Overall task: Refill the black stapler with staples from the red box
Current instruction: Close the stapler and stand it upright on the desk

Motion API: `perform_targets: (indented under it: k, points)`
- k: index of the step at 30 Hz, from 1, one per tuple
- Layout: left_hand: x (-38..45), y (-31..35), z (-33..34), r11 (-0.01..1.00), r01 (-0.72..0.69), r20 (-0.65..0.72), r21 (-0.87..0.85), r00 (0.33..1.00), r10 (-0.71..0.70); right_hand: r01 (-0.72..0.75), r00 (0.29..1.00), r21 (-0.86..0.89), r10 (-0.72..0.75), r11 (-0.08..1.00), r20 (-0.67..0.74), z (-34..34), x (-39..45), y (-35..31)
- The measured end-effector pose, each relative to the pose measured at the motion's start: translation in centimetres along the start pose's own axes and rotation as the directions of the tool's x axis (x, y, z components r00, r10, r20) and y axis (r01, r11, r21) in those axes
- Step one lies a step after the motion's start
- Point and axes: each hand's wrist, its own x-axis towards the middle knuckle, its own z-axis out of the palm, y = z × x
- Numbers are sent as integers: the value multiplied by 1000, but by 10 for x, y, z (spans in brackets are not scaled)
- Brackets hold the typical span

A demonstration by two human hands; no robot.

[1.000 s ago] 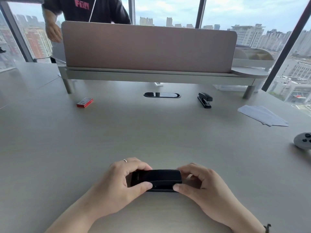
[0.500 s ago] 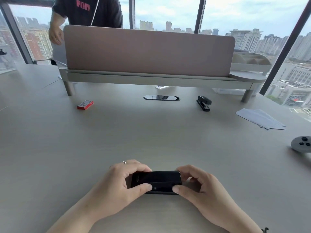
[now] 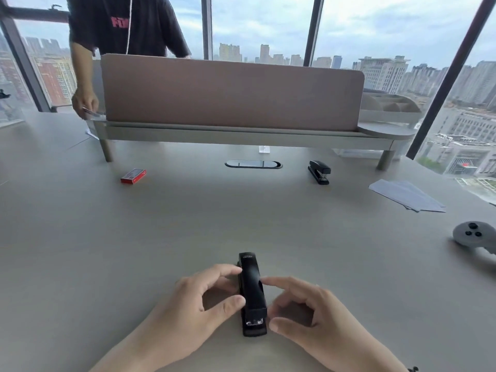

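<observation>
A black stapler [image 3: 251, 294] lies closed on the grey desk [image 3: 134, 251], close in front of me, its length pointing away from me. My left hand [image 3: 188, 312] touches its left side with thumb and forefinger. My right hand [image 3: 314, 315] meets its right side with forefinger and thumb tips. The red box [image 3: 133, 176] of staples lies shut far off at the left, well beyond both hands.
A second black stapler [image 3: 319, 171] sits at the far right, by a black cable slot [image 3: 253, 164]. White papers [image 3: 406, 196] and a grey controller [image 3: 473, 234] lie at the right. A pink divider [image 3: 230, 95] on a raised shelf crosses the back; a person [image 3: 126, 25] stands behind it.
The stapler has been turned from lying crosswise to pointing away from me. My fingers have shifted from its ends to its long sides. The camera has tilted up slightly.
</observation>
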Motion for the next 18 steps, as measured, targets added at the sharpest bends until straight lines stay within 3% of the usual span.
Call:
perform_targets:
  k: [18]
  points:
    - [43, 17, 21, 994, 39, 32, -105, 999, -36, 7, 996, -199, -26, 980, -90, -13, 20, 25]
